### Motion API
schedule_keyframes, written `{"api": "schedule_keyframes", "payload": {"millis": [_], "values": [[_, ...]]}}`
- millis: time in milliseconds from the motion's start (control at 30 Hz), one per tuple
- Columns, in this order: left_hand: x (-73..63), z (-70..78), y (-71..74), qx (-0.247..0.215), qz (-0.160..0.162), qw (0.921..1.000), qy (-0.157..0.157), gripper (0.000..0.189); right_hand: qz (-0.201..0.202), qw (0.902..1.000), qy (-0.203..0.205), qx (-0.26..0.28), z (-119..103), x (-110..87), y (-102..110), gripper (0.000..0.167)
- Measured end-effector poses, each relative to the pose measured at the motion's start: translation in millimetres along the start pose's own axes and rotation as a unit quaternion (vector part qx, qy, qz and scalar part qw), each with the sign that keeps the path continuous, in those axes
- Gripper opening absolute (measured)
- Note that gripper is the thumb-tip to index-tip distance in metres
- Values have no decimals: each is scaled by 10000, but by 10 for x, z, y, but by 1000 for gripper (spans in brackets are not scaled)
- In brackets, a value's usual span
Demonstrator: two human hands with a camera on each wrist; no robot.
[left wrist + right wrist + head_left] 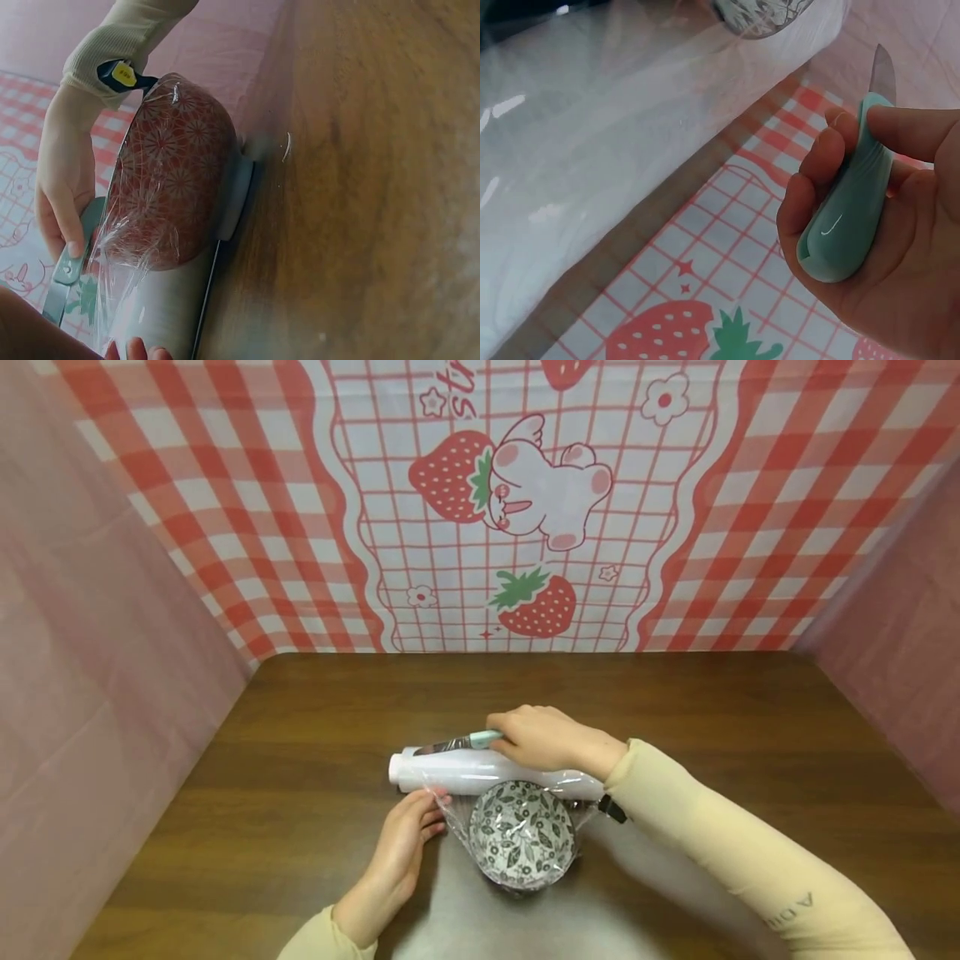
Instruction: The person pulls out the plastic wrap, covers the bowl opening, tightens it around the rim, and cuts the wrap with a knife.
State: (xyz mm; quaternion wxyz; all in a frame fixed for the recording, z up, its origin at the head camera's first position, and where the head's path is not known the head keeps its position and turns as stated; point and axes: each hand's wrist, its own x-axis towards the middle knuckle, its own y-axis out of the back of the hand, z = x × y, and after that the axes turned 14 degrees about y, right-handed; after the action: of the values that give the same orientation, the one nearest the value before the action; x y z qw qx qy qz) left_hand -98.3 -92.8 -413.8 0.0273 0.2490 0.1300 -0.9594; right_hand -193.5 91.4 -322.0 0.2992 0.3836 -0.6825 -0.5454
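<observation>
A bowl (522,835), with dark leaves printed inside and reddish-brown outside, stands under clear plastic wrap (127,289). The film stretches from the white plastic wrap roll (457,772) lying behind the bowl. My right hand (551,739) grips the mint-green handle of a small knife (847,202). Its blade points left along the far side of the roll in the head view, thumb and fingers wrapped about the handle. At the near left end of the roll, my left hand (408,835) has loosely bent fingers, the fingertips right at the film's edge.
The brown wooden table (300,718) extends around the bowl and roll. Behind it hangs a red-and-white checked cloth (517,510) with strawberries. Pink cloth (112,693) covers the sides. A dark wrist strap (612,810) shows below my right sleeve.
</observation>
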Motion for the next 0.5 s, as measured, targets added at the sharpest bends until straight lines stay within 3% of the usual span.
{"api": "schedule_keyframes", "payload": {"millis": [267, 500], "values": [[-24, 3, 5, -455, 255, 9984, -218, 9, -93, 9999, -9, 125, 12, 121, -87, 16], [-21, 19, 11, -601, 375, 9970, -309, 13, -188, 9997, 133, 109, -14, 229, -112, 16]]}}
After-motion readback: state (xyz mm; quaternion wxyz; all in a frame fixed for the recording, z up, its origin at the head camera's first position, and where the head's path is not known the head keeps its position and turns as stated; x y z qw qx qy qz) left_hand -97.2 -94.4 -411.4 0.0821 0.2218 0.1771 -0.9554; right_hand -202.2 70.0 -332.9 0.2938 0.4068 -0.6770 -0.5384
